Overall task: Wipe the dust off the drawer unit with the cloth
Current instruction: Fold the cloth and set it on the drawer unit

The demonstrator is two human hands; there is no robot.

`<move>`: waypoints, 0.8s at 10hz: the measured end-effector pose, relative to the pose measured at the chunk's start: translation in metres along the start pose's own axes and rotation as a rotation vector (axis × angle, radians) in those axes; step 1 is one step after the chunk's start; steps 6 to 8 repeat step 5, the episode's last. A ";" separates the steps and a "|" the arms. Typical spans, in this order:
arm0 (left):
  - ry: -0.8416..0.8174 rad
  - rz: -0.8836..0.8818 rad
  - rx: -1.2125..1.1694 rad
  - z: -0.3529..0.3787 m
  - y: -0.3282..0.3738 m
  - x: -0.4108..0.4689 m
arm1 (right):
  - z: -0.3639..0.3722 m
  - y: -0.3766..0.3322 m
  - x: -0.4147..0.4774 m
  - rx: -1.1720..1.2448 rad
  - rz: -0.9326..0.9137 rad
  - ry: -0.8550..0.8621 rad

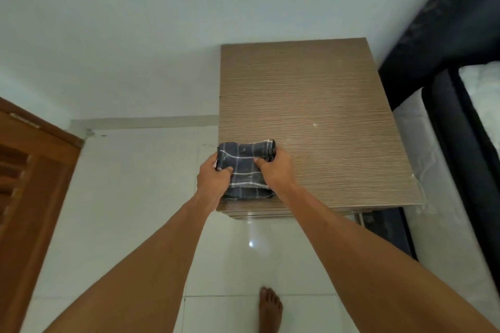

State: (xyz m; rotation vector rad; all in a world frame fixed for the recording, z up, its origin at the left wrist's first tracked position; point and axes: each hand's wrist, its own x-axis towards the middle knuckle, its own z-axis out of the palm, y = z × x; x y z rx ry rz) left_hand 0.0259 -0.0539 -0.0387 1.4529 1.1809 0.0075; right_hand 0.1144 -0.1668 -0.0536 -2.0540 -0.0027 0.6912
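A drawer unit (316, 105) with a brown wood-grain top stands against the white wall. A folded dark grey cloth (244, 167) with thin white check lines lies on the top's near left corner. My left hand (213, 178) grips the cloth's left edge, thumb on top. My right hand (273, 167) grips its right side, fingers curled over the far right end. Faint pale specks of dust show on the top to the right of the cloth. The drawer fronts are barely visible below the near edge.
A bed with a white mattress (433, 170) and dark frame (460, 121) stands close on the right. A brown wooden door (29, 184) is at the left. Glossy white floor tiles (130, 211) lie below, with my bare foot (269, 308) on them.
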 end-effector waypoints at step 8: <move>0.145 0.000 0.362 -0.029 -0.026 -0.021 | -0.026 0.016 -0.039 -0.502 -0.144 0.159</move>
